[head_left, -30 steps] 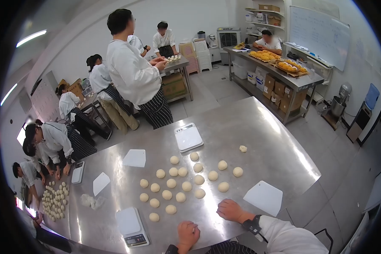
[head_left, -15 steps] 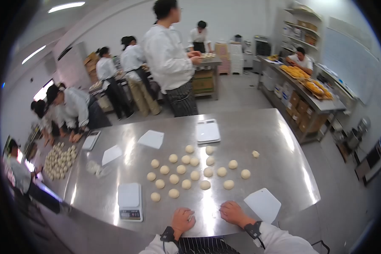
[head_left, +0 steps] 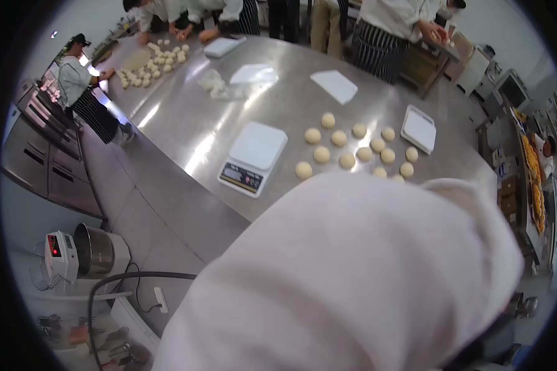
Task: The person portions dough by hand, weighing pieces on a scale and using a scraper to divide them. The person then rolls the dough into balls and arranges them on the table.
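A white sleeve (head_left: 346, 278), close to the camera, fills the lower middle of the view. Neither my left hand nor my right hand shows. Just beyond the sleeve, several round dough balls (head_left: 321, 154) lie spread on the steel table (head_left: 192, 117), and the sleeve covers some of them. To their left rests a white kitchen scale (head_left: 254, 157) with a dark button panel. Another white scale (head_left: 419, 130) lies to the right of the dough balls.
White dough scrapers (head_left: 335, 86) and a crumpled plastic bag (head_left: 213, 83) lie farther back. People in white stand around the far side, near a cluster of dough balls (head_left: 158, 63). A mixer with a steel bowl (head_left: 96, 250) stands at lower left, near a black cable (head_left: 139, 274).
The view has swung left and down. A white sleeve has come up close before the camera, and both hands, earlier at the table's near edge, are out of sight.
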The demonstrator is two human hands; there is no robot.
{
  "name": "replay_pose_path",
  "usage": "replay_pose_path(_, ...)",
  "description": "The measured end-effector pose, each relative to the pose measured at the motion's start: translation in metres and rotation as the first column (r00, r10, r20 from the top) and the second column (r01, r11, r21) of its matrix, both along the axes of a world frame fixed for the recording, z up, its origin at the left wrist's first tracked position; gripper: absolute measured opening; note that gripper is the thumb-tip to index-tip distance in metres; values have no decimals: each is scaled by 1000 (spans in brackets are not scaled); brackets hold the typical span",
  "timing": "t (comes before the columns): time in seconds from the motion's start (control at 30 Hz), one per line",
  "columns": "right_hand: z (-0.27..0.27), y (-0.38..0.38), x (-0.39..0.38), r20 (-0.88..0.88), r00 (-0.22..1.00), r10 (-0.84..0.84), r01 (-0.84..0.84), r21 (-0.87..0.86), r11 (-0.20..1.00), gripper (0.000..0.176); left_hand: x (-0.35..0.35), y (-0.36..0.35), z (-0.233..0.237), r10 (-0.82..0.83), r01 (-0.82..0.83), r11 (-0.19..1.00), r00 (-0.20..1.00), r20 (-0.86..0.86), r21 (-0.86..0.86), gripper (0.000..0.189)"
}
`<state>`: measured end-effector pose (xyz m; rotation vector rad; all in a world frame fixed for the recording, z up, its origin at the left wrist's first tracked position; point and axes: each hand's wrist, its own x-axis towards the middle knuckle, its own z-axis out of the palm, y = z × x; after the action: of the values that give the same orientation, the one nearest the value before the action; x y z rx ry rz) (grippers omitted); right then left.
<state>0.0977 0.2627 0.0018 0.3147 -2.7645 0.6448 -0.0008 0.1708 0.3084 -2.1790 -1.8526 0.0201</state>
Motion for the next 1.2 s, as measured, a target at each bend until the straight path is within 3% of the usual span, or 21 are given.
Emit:
replay_pose_path(0.1,23,-17,-6,-56,997,-45,41,-61,997,8,12,-23,38,25,-32,998,992,-125,-60,22)
replay_pose_path(0.27,43,-35,-10,-110,988,-112,95,-147,985,9,32,-32,50,-39,11,994,966,-256,-109,23)
replay_pose_path(0.43,8,-4,-13,-172,981,-92,68,-136,988,13,39,-29,57,-138,88,984,927,-350,-155,23)
replay_pose_path(0.5,4,-16,-6,-142,987,-73,55,-128,990,12,42,-30,61,-150,96,982,916,-371,-161,24)
replay_pose_path(0.6,-21,-8,-8,-263,962,-77,64,-58,996,14,51,-23,65,-170,115,980,906,-388,-161,24)
replay_pose_path(0.63,43,-23,-10,-198,980,-28,17,-57,998,12,52,-22,66,-178,124,980,903,-392,-158,24)
replay_pose_path(0.83,23,-30,-4,-126,992,-27,25,-21,999,23,49,-26,72,-147,136,989,948,-282,-57,25)
replay_pose_path(0.87,24,-35,-1,-131,991,-36,34,-18,999,25,49,-33,57,-117,126,992,955,-271,18,25)
replay_pose_path(0.9,24,-29,-8,-165,985,-44,42,-13,999,26,48,-13,-9,-41,37,986,999,22,162,20)
replay_pose_path(0.97,10,-19,-3,-151,985,-86,77,-64,995,29,26,-55,-82,-61,-16,976,937,344,216,13)
replay_pose_path(1.0,9,-19,-5,-156,981,-114,102,-83,991,31,18,-78,-118,21,-122,975,881,473,184,14)
replay_pose_path(1.07,21,-35,-9,-193,966,-174,152,-127,980,25,1,-128,-181,305,-371,928,807,506,33,10)
replay_pose_path(1.1,8,-41,-16,-241,962,-126,103,-107,989,18,-3,-146,-208,403,-536,841,708,580,71,9)
replay_pose_path(1.13,9,-45,-26,-239,965,-109,100,-51,994,13,-4,-158,-229,376,-631,729,692,616,265,11)
replay_pose_path(1.2,15,-35,-46,-167,982,-93,85,-50,995,12,-5,-174,-260,391,-788,540,546,741,296,18)
